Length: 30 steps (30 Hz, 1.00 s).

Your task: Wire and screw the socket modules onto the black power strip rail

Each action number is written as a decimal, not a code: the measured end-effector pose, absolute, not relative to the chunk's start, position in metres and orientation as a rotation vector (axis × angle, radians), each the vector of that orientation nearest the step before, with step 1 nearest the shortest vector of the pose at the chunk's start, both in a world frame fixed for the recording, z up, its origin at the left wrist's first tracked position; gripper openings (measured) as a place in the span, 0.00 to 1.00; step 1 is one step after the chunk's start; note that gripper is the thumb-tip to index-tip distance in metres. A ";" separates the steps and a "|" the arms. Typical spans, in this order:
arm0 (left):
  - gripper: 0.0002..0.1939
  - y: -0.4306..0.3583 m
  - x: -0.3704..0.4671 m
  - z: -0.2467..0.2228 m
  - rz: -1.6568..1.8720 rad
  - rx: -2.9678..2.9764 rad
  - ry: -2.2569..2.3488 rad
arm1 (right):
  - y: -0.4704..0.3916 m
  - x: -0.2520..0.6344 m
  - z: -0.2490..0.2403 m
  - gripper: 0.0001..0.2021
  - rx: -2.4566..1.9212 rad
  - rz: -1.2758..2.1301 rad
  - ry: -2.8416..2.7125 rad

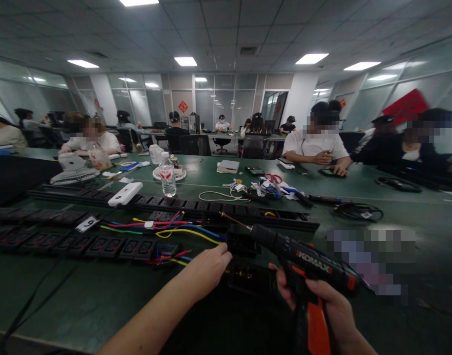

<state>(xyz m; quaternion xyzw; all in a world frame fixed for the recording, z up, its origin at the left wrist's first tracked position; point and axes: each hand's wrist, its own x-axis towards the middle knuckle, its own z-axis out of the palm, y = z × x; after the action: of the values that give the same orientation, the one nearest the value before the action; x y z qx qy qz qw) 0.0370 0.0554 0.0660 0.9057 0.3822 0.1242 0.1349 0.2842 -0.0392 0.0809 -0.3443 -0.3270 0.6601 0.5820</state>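
Within right hand (pixel 334 304): black drill (pixel 303 254), orange accents, long slender bit (pixel 236 220).

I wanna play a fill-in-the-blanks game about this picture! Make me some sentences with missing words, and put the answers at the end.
1. The right hand grips a cordless drill that is black and ____.
2. The wire ending near the left hand, just below a blue wire, is ____.
3. The long power strips are coloured ____.
4. The clear plastic bottle stands on a ____ table.

Missing words: orange; yellow; black; green.
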 end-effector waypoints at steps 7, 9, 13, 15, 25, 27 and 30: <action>0.12 0.070 0.035 0.069 0.385 2.513 0.905 | -0.035 0.284 0.077 0.21 -0.803 1.551 -0.787; 0.12 0.076 0.034 0.070 0.265 2.544 0.912 | -0.035 0.285 0.076 0.22 -0.806 1.558 -0.789; 0.11 0.087 0.034 0.071 0.043 2.576 0.867 | -0.035 0.284 0.075 0.22 -0.804 1.540 -0.824; 0.11 0.089 0.034 0.071 0.032 2.554 0.828 | -0.035 0.283 0.075 0.20 -0.801 1.525 -0.841; 0.16 0.091 0.036 0.072 0.142 2.371 0.846 | -0.033 0.280 0.075 0.19 -0.840 1.539 -0.812; 0.20 0.096 0.034 0.075 0.065 2.276 0.878 | -0.033 0.281 0.074 0.20 -0.847 1.549 -0.809; 0.21 0.103 0.028 0.081 -0.094 2.118 0.949 | -0.033 0.282 0.074 0.21 -0.847 1.559 -0.809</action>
<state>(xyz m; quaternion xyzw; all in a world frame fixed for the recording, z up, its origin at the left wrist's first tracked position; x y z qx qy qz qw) 0.0282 0.1028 0.0813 0.8366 0.3748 -0.0372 0.3978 0.2820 -0.0334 0.0738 -0.3594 -0.3434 0.6619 0.5611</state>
